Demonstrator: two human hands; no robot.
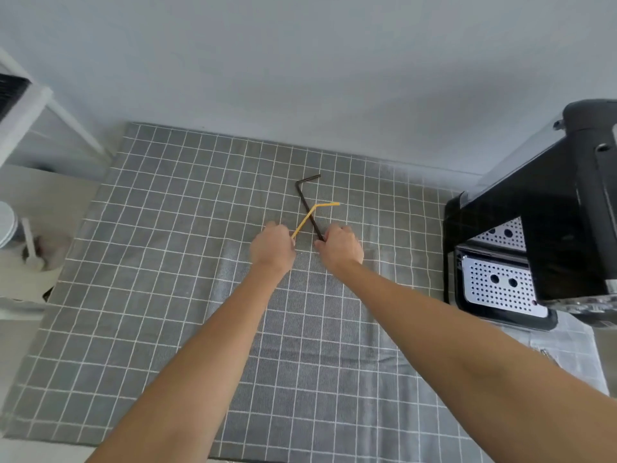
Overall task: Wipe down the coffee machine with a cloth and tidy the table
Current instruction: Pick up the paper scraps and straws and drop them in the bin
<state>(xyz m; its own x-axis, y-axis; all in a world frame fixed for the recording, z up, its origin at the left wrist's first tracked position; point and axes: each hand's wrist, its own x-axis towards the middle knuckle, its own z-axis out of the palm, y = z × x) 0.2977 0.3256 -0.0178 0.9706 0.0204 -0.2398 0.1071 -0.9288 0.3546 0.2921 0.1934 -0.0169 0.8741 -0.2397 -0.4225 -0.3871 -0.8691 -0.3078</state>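
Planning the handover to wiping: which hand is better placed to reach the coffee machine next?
Right, probably. The right hand is nearer the coffee machine at the table's right edge, but it grips the black straw; the left hand holds the yellow straw.

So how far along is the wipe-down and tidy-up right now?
Tidying is in hand: the left hand grips the yellow straw, the right hand the brown straw. A grey cloth lies flat beneath. Whether the coffee machine is wiped can't be judged.
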